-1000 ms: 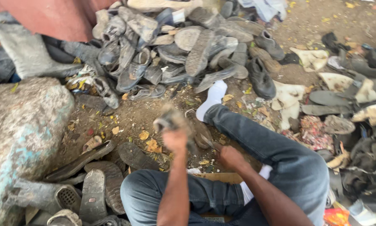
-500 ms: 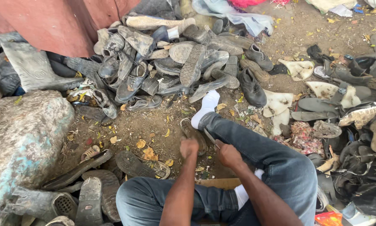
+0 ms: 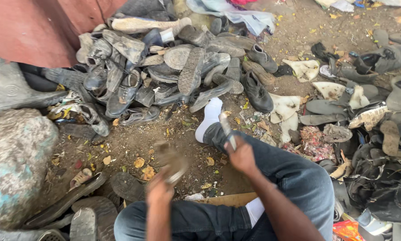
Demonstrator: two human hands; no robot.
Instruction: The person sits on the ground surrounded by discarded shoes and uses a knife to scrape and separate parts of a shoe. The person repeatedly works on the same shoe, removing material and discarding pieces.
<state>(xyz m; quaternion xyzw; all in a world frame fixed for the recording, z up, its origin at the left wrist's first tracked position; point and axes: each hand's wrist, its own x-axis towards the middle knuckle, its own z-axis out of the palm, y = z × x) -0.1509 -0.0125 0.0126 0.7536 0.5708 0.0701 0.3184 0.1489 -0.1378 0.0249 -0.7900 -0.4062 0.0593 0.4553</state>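
Observation:
I sit on the dirt ground in blue jeans point(image 3: 298, 178) and white socks point(image 3: 209, 116). My left hand point(image 3: 159, 191) is closed around a worn brown shoe piece point(image 3: 170, 161), which is blurred by motion above the ground in front of my left knee. My right hand point(image 3: 241, 156) rests over my right shin and grips a thin metal tool point(image 3: 227, 128) whose tip points away from me toward my foot. The hands are about a hand's width apart.
A heap of old grey and black shoes and soles point(image 3: 173, 67) lies ahead. More sandals and scraps point(image 3: 370, 116) cover the right side. A large rock point(image 3: 13, 165) sits at left, with loose soles point(image 3: 82, 209) beside my left knee. A red cloth point(image 3: 35, 27) hangs at top left.
The two hands were together over the right shin half a second ago. The left hand has since swung left and toward me with the shoe piece; the right stays on the shin with the tool.

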